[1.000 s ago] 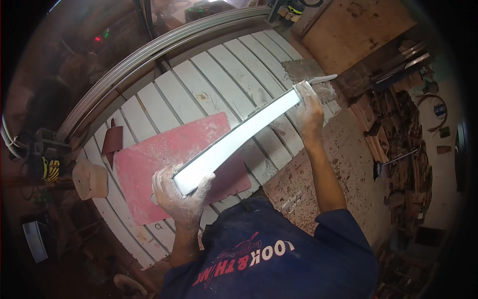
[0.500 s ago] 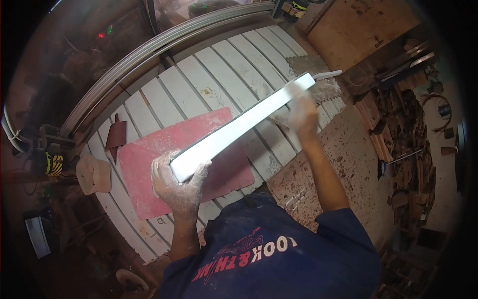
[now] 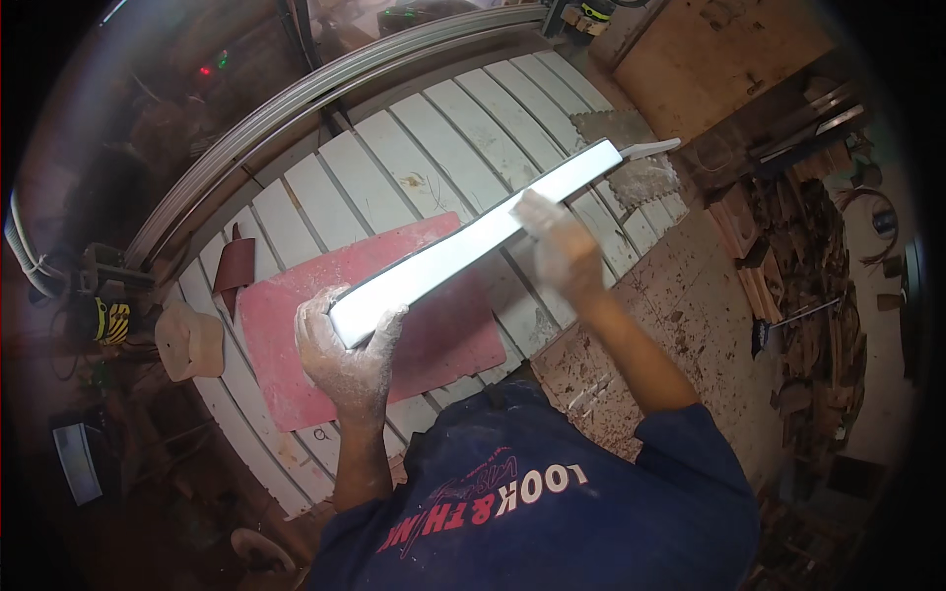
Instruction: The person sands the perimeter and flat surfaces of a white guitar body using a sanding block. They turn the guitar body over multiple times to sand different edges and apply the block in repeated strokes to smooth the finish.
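A long white bar (image 3: pixel 414 276) with a dark line along its far edge lies slantwise in front of me, its far end up to the right. My left hand (image 3: pixel 347 360), coated in pale dust, is closed round the bar's lower left end. On the bar's middle, toward its far half, rests my right hand (image 3: pixel 567 246). Motion blurs its fingers, and whether anything lies under them is hidden. Below the bar is a dusty pinkish-red sheet (image 3: pixel 443 345) on a white slatted table (image 3: pixel 414 148).
A curled reddish-brown sheet (image 3: pixel 235 266) and a beige cap (image 3: pixel 189 340) lie at the table's left. Notched grey pieces (image 3: pixel 645 182) and a thin white strip (image 3: pixel 654 148) are near the bar's far end. A metal rail (image 3: pixel 296 108) runs behind; wood scraps (image 3: pixel 823 364) pile up at right.
My right hand has slid along the bar from near its far end toward the middle, down and to the left. The left hand keeps its hold, shifting slightly.
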